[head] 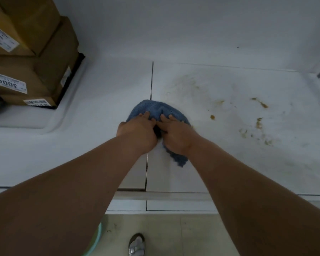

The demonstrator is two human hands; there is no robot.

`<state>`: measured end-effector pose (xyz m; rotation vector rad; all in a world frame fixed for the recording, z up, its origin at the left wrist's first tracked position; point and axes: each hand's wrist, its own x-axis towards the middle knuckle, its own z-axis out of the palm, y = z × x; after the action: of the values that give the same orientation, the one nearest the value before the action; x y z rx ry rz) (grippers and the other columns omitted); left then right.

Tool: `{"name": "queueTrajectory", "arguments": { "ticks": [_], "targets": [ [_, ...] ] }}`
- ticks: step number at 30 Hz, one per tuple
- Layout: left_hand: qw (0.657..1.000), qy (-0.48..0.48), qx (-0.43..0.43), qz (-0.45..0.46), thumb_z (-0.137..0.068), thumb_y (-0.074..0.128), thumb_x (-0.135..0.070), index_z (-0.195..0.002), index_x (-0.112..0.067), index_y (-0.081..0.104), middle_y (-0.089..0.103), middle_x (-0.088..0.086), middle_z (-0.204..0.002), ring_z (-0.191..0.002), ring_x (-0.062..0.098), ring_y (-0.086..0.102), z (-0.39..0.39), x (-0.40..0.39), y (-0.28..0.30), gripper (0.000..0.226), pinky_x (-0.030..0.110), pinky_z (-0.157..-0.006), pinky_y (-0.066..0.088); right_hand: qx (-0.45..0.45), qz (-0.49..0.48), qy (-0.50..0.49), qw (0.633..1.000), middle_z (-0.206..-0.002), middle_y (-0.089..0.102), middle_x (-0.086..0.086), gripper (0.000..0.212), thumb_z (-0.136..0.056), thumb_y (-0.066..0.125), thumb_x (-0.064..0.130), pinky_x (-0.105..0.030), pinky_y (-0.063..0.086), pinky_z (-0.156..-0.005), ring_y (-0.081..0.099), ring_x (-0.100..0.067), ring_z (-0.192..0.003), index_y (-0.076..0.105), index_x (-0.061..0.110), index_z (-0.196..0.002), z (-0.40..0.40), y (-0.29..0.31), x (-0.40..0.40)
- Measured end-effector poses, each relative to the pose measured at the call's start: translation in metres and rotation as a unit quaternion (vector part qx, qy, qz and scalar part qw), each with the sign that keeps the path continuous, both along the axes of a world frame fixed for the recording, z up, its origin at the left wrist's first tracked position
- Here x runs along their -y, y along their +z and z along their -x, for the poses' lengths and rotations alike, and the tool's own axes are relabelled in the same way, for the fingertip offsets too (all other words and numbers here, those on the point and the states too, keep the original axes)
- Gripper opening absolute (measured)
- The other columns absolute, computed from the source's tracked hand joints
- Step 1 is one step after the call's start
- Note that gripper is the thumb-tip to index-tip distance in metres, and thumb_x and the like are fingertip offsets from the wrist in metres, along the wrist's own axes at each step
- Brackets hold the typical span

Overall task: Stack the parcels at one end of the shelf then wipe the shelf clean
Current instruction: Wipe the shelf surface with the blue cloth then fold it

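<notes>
So over on the far left end of the white shelf (92,111) there's the stack of brown cardboard parcels (35,58), piled a few high with white labels (8,83) facing out, one reading 3004, and they look to be sitting on something dark and flat at the bottom. Moving toward the middle, both bare arms reach in from the bottom of the view and meet right at the dark seam (151,80) where two shelf panels join. The left hand (137,134) is pressed flat on top of a blue cloth (155,109), fingers spread forward and lying on it, not really pinching anything. The right hand (175,136) is right beside it, touching, also palm-down with fingers laid out over the cloth. Most of the cloth bunches out ahead of the fingertips, and a bit of it pokes out under the right wrist toward the shelf's front edge. To the right of the hands, the shelf panel has brownish-yellow stains (259,122) and smears scattered across it, well apart from the parcels. Down below the shelf edge you can see a tiled floor (174,235) and the toe of a shoe (136,244).
</notes>
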<state>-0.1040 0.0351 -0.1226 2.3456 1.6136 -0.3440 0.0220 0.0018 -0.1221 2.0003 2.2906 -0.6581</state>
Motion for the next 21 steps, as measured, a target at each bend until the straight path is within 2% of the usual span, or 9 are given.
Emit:
{"name": "queueTrajectory", "arguments": {
  "ticks": [4,8,12,15,21],
  "targets": [
    [0.998,-0.058,-0.029,-0.017,-0.101,0.033,-0.042,-0.155,-0.029,0.007,-0.005,-0.008,-0.163,-0.15,0.014,0.004,-0.025,-0.009,0.001,0.061,0.046,-0.116,0.018,0.011,-0.008,-0.039,0.999,-0.165,0.009,-0.003,0.057,-0.099,0.039,0.01,-0.032,0.007,-0.119,0.006,-0.022,-0.151,0.026,0.022,-0.154,-0.03,0.002,-0.015],
    [0.996,-0.088,-0.029,-0.012,-0.102,0.028,-0.045,-0.155,-0.031,0.009,-0.001,-0.009,-0.163,-0.149,0.014,0.01,-0.037,-0.014,0.003,0.058,0.046,-0.115,0.02,-0.001,-0.022,-0.078,0.997,-0.164,0.014,-0.001,0.057,-0.097,0.041,0.011,-0.035,0.014,-0.122,0.01,-0.019,-0.151,0.033,0.024,-0.152,-0.04,-0.005,-0.012],
    [0.995,-0.094,0.01,-0.036,-0.101,0.038,-0.044,-0.151,-0.036,0.023,0.023,-0.012,-0.157,-0.142,0.013,0.028,-0.031,-0.008,-0.005,0.053,0.042,-0.112,0.031,-0.027,-0.052,-0.072,0.996,-0.163,0.019,0.001,0.053,-0.098,0.037,0.012,-0.042,0.017,-0.121,0.013,-0.018,-0.15,0.037,0.024,-0.151,-0.034,-0.008,0.002],
    [0.997,-0.055,0.048,-0.019,-0.097,0.047,-0.044,-0.145,-0.038,0.033,0.042,-0.011,-0.146,-0.131,0.016,0.044,-0.025,0.006,-0.01,0.05,0.041,-0.108,0.038,-0.039,-0.053,-0.052,0.997,-0.162,0.021,0.0,0.053,-0.1,0.039,0.011,-0.035,0.017,-0.121,0.017,-0.017,-0.15,0.034,0.021,-0.152,-0.03,-0.005,0.02],
    [0.999,-0.02,0.04,0.015,-0.096,0.048,-0.044,-0.141,-0.031,0.041,0.053,-0.004,-0.137,-0.122,0.021,0.052,-0.021,0.058,-0.006,0.047,0.043,-0.104,0.043,-0.07,-0.042,-0.028,0.996,-0.162,0.02,-0.002,0.06,-0.095,0.048,0.006,-0.028,0.012,-0.121,0.016,-0.018,-0.15,0.031,0.019,-0.152,-0.023,-0.002,0.069]
  ]
}}
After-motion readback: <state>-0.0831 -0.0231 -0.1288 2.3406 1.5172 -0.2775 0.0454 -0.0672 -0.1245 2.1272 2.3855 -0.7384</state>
